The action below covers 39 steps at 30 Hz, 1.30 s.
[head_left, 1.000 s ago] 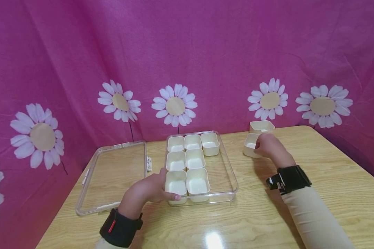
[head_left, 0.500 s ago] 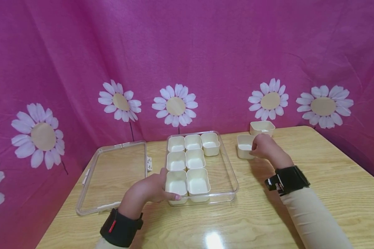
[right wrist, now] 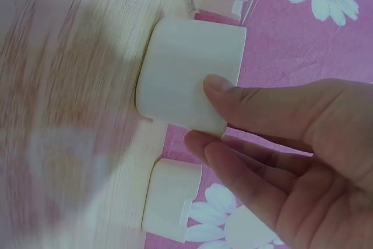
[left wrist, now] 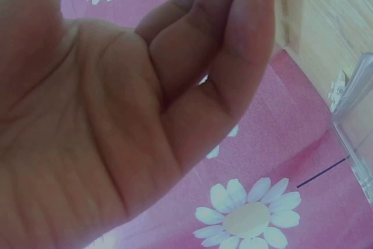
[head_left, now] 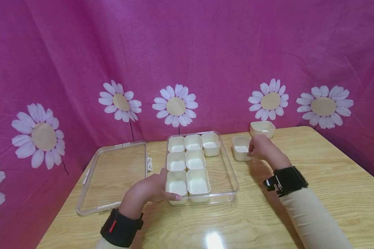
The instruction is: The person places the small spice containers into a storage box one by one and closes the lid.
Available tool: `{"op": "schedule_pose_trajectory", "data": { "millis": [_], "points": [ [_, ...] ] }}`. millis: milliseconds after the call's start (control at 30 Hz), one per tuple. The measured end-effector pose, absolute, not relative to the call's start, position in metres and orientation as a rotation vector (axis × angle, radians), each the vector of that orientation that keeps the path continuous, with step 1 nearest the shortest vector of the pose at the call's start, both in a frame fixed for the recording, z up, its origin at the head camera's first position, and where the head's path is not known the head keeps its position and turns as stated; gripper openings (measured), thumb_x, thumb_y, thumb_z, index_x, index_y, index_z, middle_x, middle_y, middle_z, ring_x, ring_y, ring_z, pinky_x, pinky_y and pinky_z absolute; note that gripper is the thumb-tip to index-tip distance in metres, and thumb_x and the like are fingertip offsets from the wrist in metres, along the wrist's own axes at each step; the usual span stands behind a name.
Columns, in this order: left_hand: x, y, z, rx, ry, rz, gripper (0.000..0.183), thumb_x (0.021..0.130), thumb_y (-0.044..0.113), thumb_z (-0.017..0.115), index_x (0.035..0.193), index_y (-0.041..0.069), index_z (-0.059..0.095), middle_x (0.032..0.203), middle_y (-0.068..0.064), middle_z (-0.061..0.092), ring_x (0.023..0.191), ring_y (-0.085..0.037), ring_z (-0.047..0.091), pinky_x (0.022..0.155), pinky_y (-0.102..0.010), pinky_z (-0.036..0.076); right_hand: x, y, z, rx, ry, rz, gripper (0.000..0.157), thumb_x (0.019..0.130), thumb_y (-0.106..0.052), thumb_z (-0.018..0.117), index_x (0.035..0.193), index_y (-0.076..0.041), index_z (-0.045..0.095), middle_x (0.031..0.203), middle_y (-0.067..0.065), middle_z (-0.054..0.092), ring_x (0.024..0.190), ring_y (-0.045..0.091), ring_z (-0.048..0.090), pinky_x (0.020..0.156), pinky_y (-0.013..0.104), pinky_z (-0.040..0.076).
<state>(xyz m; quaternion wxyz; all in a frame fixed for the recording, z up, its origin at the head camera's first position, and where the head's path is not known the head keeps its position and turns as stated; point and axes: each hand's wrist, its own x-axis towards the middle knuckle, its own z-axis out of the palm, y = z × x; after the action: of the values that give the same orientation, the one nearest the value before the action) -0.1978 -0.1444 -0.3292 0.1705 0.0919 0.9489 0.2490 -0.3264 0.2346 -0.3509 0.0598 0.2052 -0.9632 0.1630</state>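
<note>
1. cup [head_left: 241, 149] pinched in my right hand [head_left: 266, 151], thumb against fingers.
2. it's come left, just beside the clear case [head_left: 229, 159], nearer its unfilled side.
3. my left hand [head_left: 152, 187] stays put, fingers relaxed at the case's corner.

Magenta-pink fabric backdrop [head_left: 212, 52] fills the area behind and at both sides, soft folds at left. Large white-petalled daisies with round beige centres [head_left: 175, 106] in a row across it, one cut off at left edge; some have thin dark stems [head_left: 132, 132]. Below: light-brown wood-grain bench [head_left: 180, 228], far right corner rounded, grain roughly sideways. Bright white glare patch [head_left: 214, 240] on its near part.
</note>
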Motion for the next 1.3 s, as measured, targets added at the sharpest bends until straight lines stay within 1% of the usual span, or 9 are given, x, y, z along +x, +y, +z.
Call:
{"op": "schedule_pose_trajectory", "data": {
  "millis": [100, 200, 300, 433, 667, 833, 1000, 1067, 1300],
  "points": [
    [-0.198, -0.145, -0.329, 0.262, 2.698, 0.696, 0.092, 0.076, 0.037, 0.09, 0.141, -0.001, 0.037, 0.097, -0.012, 0.058, 0.086, -0.026, 0.055, 0.076, -0.04, 0.048, -0.326, 0.232, -0.35, 0.659, -2.878, 0.476, 0.014, 0.076, 0.0, 0.084, 0.067, 0.001, 0.072, 0.063, 0.003, 0.062, 0.062, 0.02, 0.053, 0.063, 0.036, 0.048],
    [-0.198, -0.145, -0.329, 0.261, 2.705, 0.683, 0.095, 0.076, 0.038, 0.09, 0.143, -0.002, 0.036, 0.105, -0.014, 0.059, 0.093, -0.027, 0.056, 0.084, -0.045, 0.049, -0.326, 0.23, -0.348, 0.672, -2.844, 0.483, 0.015, 0.075, 0.001, 0.083, 0.066, 0.0, 0.071, 0.061, 0.002, 0.061, 0.061, 0.019, 0.053, 0.061, 0.035, 0.046],
    [-0.199, -0.145, -0.329, 0.249, 2.702, 0.678, 0.097, 0.076, 0.038, 0.09, 0.145, -0.002, 0.034, 0.109, -0.016, 0.06, 0.096, -0.029, 0.056, 0.089, -0.047, 0.049, -0.324, 0.226, -0.345, 0.656, -2.832, 0.501, 0.013, 0.077, 0.001, 0.083, 0.069, 0.0, 0.073, 0.063, 0.003, 0.062, 0.062, 0.02, 0.053, 0.062, 0.036, 0.048],
    [-0.198, -0.143, -0.328, 0.234, 2.698, 0.679, 0.097, 0.076, 0.038, 0.09, 0.145, -0.001, 0.034, 0.11, -0.016, 0.06, 0.097, -0.029, 0.056, 0.09, -0.048, 0.049, -0.319, 0.22, -0.337, 0.633, -2.813, 0.51, 0.01, 0.078, 0.001, 0.083, 0.074, 0.002, 0.074, 0.066, 0.005, 0.064, 0.065, 0.022, 0.055, 0.065, 0.039, 0.05],
    [-0.198, -0.144, -0.329, 0.247, 2.704, 0.681, 0.096, 0.076, 0.038, 0.09, 0.144, -0.002, 0.035, 0.111, -0.016, 0.06, 0.097, -0.029, 0.057, 0.091, -0.048, 0.049, -0.311, 0.211, -0.325, 0.651, -2.73, 0.513, 0.01, 0.078, 0.001, 0.082, 0.073, 0.003, 0.074, 0.065, 0.006, 0.067, 0.064, 0.023, 0.058, 0.066, 0.043, 0.052],
    [-0.199, -0.144, -0.329, 0.239, 2.691, 0.692, 0.095, 0.076, 0.038, 0.09, 0.143, -0.001, 0.036, 0.109, -0.015, 0.06, 0.097, -0.028, 0.056, 0.09, -0.047, 0.049, -0.303, 0.203, -0.317, 0.661, -2.719, 0.54, 0.007, 0.078, 0.003, 0.08, 0.073, 0.002, 0.075, 0.065, 0.005, 0.067, 0.064, 0.022, 0.058, 0.066, 0.044, 0.051],
    [-0.199, -0.144, -0.329, 0.223, 2.687, 0.677, 0.095, 0.076, 0.039, 0.09, 0.143, -0.001, 0.036, 0.105, -0.013, 0.059, 0.094, -0.028, 0.055, 0.085, -0.045, 0.048, -0.296, 0.196, -0.31, 0.697, -2.717, 0.535, 0.009, 0.078, 0.003, 0.081, 0.072, 0.001, 0.075, 0.063, 0.003, 0.065, 0.063, 0.02, 0.056, 0.065, 0.04, 0.05],
    [-0.2, -0.144, -0.329, 0.219, 2.689, 0.669, 0.095, 0.076, 0.039, 0.09, 0.143, -0.001, 0.036, 0.105, -0.014, 0.059, 0.094, -0.028, 0.055, 0.085, -0.045, 0.049, -0.294, 0.194, -0.308, 0.728, -2.713, 0.536, 0.01, 0.077, 0.003, 0.082, 0.071, 0.0, 0.075, 0.062, 0.002, 0.064, 0.062, 0.018, 0.055, 0.063, 0.038, 0.048],
    [-0.199, -0.144, -0.328, 0.221, 2.688, 0.667, 0.096, 0.076, 0.04, 0.089, 0.144, -0.001, 0.035, 0.11, -0.015, 0.06, 0.099, -0.028, 0.057, 0.092, -0.048, 0.049, -0.287, 0.184, -0.309, 0.838, -2.683, 0.511, 0.013, 0.075, 0.004, 0.084, 0.069, -0.002, 0.074, 0.063, 0.001, 0.065, 0.06, 0.015, 0.056, 0.062, 0.035, 0.051]
  ]
}}
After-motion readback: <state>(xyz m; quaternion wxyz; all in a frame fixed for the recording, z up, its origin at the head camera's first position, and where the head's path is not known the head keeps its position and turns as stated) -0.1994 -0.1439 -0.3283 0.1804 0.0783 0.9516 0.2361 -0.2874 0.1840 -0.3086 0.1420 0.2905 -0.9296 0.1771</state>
